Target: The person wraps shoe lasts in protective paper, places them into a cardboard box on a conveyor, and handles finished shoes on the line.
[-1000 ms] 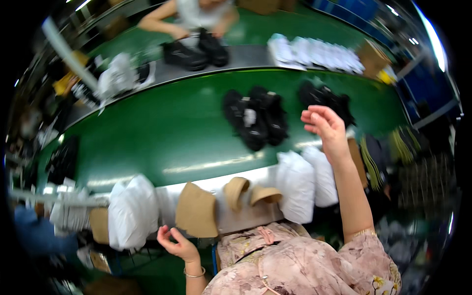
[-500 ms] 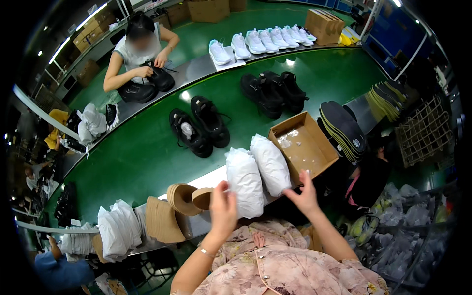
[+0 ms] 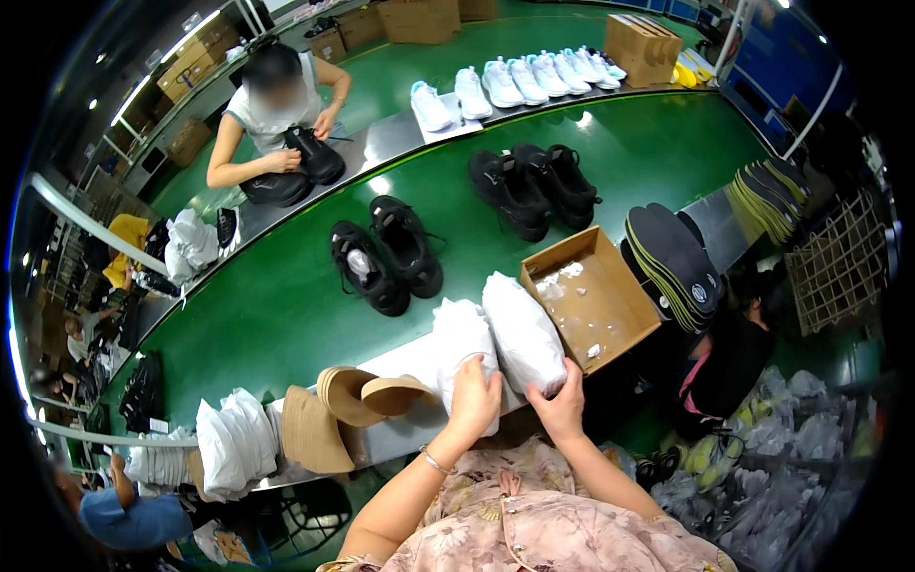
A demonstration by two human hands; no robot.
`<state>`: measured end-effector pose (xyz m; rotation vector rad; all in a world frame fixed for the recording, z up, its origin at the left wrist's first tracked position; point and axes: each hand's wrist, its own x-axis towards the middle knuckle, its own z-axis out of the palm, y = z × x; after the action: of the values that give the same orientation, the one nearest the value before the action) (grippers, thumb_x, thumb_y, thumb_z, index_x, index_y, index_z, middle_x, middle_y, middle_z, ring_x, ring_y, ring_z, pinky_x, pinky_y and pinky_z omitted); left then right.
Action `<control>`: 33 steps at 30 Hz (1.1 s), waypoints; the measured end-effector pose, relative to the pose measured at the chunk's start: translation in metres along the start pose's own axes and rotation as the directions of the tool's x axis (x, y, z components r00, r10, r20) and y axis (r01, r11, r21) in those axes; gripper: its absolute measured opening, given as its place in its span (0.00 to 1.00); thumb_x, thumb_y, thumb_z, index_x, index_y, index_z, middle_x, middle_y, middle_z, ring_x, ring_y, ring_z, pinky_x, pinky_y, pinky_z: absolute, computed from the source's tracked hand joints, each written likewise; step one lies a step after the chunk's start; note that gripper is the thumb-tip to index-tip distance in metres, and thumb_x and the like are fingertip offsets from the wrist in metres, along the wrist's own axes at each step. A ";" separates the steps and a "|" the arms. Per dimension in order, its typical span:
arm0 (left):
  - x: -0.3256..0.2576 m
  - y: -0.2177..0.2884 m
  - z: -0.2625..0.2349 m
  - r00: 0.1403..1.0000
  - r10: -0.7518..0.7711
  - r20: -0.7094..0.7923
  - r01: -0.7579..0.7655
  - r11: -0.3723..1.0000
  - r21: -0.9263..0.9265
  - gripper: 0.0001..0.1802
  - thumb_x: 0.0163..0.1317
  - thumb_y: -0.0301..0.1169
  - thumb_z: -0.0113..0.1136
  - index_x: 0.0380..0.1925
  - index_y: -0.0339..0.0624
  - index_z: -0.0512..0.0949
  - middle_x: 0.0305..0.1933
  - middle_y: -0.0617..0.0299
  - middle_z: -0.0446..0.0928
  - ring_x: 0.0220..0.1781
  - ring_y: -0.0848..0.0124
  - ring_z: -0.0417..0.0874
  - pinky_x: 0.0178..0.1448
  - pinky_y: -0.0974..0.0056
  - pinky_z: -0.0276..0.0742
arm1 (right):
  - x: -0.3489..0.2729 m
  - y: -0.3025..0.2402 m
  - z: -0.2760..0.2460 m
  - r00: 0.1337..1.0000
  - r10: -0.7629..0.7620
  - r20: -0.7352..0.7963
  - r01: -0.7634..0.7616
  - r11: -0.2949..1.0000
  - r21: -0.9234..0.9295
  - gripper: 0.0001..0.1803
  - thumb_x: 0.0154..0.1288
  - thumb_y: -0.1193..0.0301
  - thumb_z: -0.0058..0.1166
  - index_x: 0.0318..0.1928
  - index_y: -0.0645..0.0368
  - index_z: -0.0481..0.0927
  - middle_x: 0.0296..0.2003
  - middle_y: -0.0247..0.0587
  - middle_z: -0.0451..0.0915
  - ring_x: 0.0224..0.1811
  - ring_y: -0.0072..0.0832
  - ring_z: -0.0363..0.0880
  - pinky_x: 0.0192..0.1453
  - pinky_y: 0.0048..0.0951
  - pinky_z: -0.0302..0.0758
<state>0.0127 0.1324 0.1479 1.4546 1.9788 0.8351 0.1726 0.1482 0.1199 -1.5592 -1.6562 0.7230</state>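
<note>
Two white paper-wrapped bundles lie side by side at the near edge of the green conveyor table. My left hand (image 3: 475, 396) is closed over the near end of the left bundle (image 3: 461, 334), its fingers curled on the paper. At the near end of the right bundle (image 3: 520, 332), my right hand (image 3: 560, 408) grips with the thumb on one side and the fingers on the other. A dark patch shows at that end, between thumb and fingers. An open brown cardboard box (image 3: 610, 324) with white scraps inside stands just to the right.
Two pairs of black shoes (image 3: 405, 248) (image 3: 534, 191) rest on the green belt (image 3: 267, 315). Brown card pieces (image 3: 315, 429) and more white bundles (image 3: 233, 443) line the left edge. Black insoles (image 3: 672, 262) are stacked right. Across the belt, a person handles black shoes beside white sneakers (image 3: 515, 81).
Both hands, apart from the bundles before, have come inward onto their near ends. The view has shifted slightly. Across the belt, the person's hands have moved on the black shoe.
</note>
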 end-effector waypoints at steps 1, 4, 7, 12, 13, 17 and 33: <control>0.003 0.006 -0.004 0.998 -0.049 -0.033 0.043 0.987 -0.156 0.28 0.57 0.32 0.56 0.53 0.25 0.62 0.50 0.37 0.69 0.52 0.48 0.70 0.56 0.57 0.66 | 0.004 -0.010 -0.011 1.000 0.001 0.006 -0.001 1.000 0.002 0.40 0.41 0.67 0.66 0.54 0.67 0.60 0.49 0.59 0.67 0.51 0.52 0.68 0.54 0.40 0.68; 0.023 0.019 -0.017 0.982 -0.179 -0.059 0.107 0.789 -0.606 0.34 0.60 0.41 0.57 0.58 0.30 0.57 0.57 0.46 0.65 0.57 0.63 0.69 0.57 0.63 0.68 | 0.013 -0.037 -0.035 0.983 -0.171 -0.072 0.174 0.984 0.040 0.39 0.40 0.70 0.66 0.53 0.67 0.62 0.51 0.59 0.67 0.53 0.53 0.68 0.56 0.40 0.67; 0.053 0.053 -0.045 0.911 -0.320 0.261 0.345 0.244 -0.906 0.35 0.59 0.46 0.57 0.58 0.36 0.59 0.59 0.52 0.65 0.57 0.63 0.70 0.59 0.59 0.67 | 0.018 -0.068 -0.043 0.946 -0.322 -0.032 0.323 0.939 0.116 0.40 0.41 0.68 0.66 0.54 0.69 0.61 0.51 0.59 0.68 0.53 0.50 0.69 0.57 0.39 0.67; 0.082 0.025 -0.065 0.931 -0.111 0.348 0.319 -0.221 -0.922 0.31 0.55 0.51 0.59 0.49 0.37 0.69 0.46 0.56 0.75 0.49 0.64 0.76 0.56 0.58 0.72 | 0.018 -0.102 -0.007 0.974 -0.022 0.228 -0.111 0.826 0.553 0.34 0.46 0.69 0.65 0.52 0.68 0.63 0.46 0.50 0.71 0.47 0.33 0.72 0.51 0.30 0.69; 0.088 0.011 -0.070 0.924 -0.100 0.369 0.336 -0.246 -0.909 0.29 0.55 0.49 0.60 0.48 0.38 0.70 0.45 0.57 0.76 0.49 0.66 0.76 0.55 0.59 0.72 | 0.024 -0.107 0.001 0.962 -0.018 0.272 -0.166 0.751 0.639 0.33 0.47 0.70 0.65 0.51 0.67 0.63 0.45 0.48 0.71 0.46 0.30 0.72 0.51 0.29 0.70; 0.105 -0.002 -0.091 0.919 -0.270 0.288 0.287 -0.043 -0.957 0.24 0.55 0.44 0.60 0.42 0.33 0.73 0.39 0.56 0.77 0.43 0.67 0.79 0.48 0.61 0.76 | 0.043 -0.119 0.025 0.866 0.012 0.501 -0.451 0.455 0.768 0.30 0.50 0.74 0.62 0.52 0.65 0.61 0.45 0.41 0.71 0.45 0.26 0.71 0.51 0.27 0.69; 0.175 -0.069 -0.098 0.864 -0.472 0.175 0.364 0.345 -0.865 0.32 0.56 0.48 0.59 0.45 0.27 0.70 0.44 0.54 0.75 0.45 0.68 0.76 0.48 0.62 0.73 | 0.112 -0.128 0.105 0.832 0.226 0.506 -0.539 0.540 0.646 0.29 0.46 0.79 0.64 0.48 0.67 0.64 0.41 0.42 0.73 0.42 0.25 0.73 0.46 0.25 0.72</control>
<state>-0.1497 0.2685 0.1504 0.2364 1.4145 1.4019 0.0146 0.2550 0.1787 -1.1591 -0.9298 1.8017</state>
